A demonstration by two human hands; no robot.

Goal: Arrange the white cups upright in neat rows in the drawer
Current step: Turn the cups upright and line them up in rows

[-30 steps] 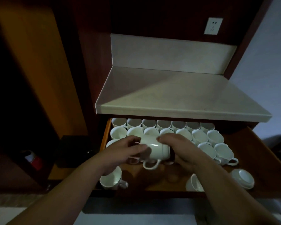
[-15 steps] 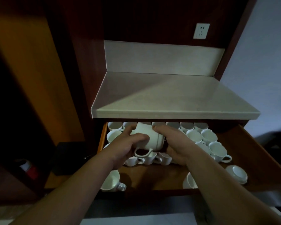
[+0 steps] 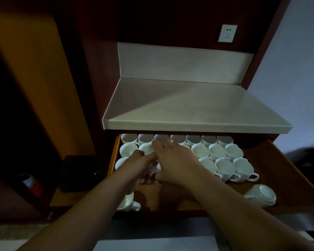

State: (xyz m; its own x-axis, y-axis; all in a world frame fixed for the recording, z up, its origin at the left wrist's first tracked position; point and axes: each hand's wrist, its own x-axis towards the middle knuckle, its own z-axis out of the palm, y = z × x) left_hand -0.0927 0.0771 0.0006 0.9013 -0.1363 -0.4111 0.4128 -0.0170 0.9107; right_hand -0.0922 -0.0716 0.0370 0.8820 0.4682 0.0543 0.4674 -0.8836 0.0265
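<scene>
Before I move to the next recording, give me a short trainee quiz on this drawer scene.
1. True or false: the drawer is pushed shut.
2. The lone cup at the drawer's front right is: A) upright inside a row; B) tipped over, apart from the rows; C) standing on the countertop.
3. Short answer: which reaches further toward the back row, the left hand or the right hand?

Key: 1 false, the drawer is open. 2 B. 3 the right hand.
</scene>
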